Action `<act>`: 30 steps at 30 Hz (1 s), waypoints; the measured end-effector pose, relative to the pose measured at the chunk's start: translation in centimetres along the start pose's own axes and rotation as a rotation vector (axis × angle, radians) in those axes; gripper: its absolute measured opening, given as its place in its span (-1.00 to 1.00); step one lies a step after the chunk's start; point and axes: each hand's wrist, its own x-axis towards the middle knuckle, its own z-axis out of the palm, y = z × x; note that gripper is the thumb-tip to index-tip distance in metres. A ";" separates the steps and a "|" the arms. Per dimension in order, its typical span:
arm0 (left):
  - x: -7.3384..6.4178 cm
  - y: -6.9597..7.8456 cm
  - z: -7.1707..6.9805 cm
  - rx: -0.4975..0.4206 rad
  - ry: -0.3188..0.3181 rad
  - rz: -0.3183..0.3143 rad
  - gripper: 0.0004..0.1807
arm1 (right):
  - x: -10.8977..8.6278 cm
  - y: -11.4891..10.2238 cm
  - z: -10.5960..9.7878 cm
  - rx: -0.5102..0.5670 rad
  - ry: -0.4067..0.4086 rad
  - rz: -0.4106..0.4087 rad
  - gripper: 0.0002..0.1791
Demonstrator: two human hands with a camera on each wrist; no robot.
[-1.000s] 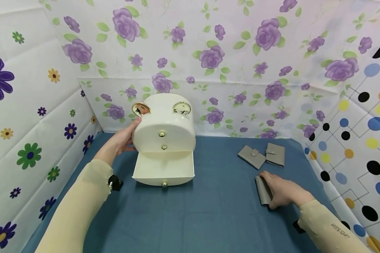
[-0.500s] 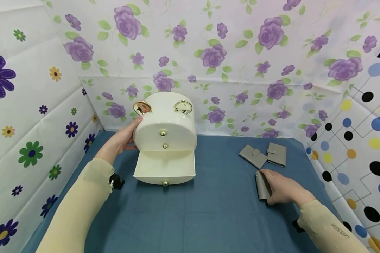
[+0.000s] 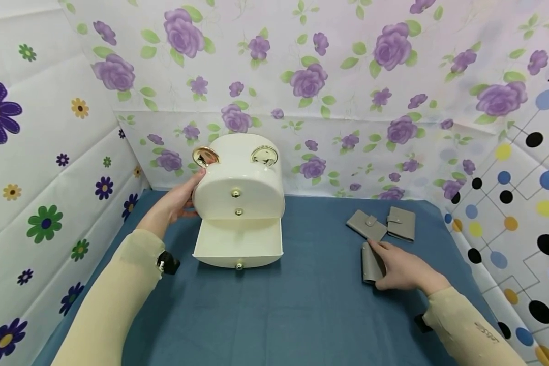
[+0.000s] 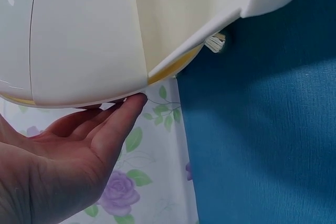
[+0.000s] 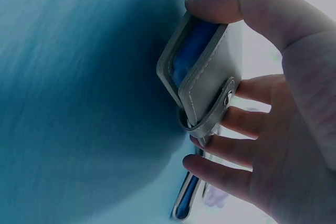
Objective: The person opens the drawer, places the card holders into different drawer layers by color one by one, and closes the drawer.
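Observation:
A white drawer box (image 3: 238, 175) with two round gold ears and small gold knobs stands at the back left. Its bottom drawer (image 3: 238, 241) is pulled out, and the part of its inside that shows holds nothing. My left hand (image 3: 171, 203) rests on the box's left side; in the left wrist view its fingers (image 4: 123, 121) lie fairly straight against the white wall. On the right, my right hand (image 3: 404, 267) grips a grey card wallet (image 3: 371, 264) between thumb and fingers. In the right wrist view this wallet (image 5: 212, 66) shows a snap strap and blue inside, held over the blue cloth.
Two more grey card wallets lie behind the right hand, one tilted (image 3: 365, 223) and one square-on (image 3: 401, 223), nearly touching. Blue cloth (image 3: 302, 305) covers the table. Flowered sheeting (image 3: 311, 127) closes off the back, with patterned sheets on both sides.
My right hand has shifted a little left and away from me with the card wallet in its grip. The left hand stays against the box, and the drawer has not moved.

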 end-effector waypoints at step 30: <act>-0.1 0.0 0.1 -0.026 -0.010 -0.002 0.28 | 3.6 -10.4 -2.0 0.172 0.107 -0.260 0.28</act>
